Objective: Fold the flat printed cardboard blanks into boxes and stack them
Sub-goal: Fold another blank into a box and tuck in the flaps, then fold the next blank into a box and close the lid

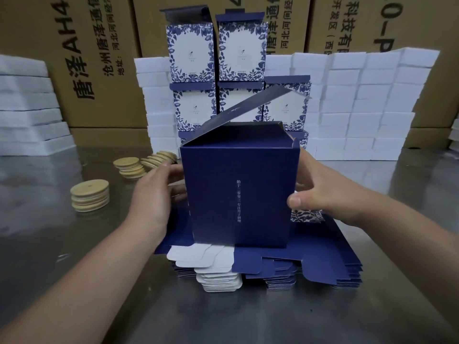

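A dark blue box (238, 194) stands upright in the middle, its top lid flap raised and tilted back. My left hand (151, 197) holds its left side, fingers reaching behind the wall. My right hand (320, 194) grips its right side, thumb pressed on the front face. The box stands over a pile of flat blue and white blanks (310, 266) on the steel table (74, 244). Behind it rises a stack of folded boxes (216, 53) with blue floral print, lids open.
Several piles of round wooden lids (90, 196) lie to the left. White foam blocks (360, 103) are stacked at the back right and far left. Large brown cartons (99, 58) form the wall behind.
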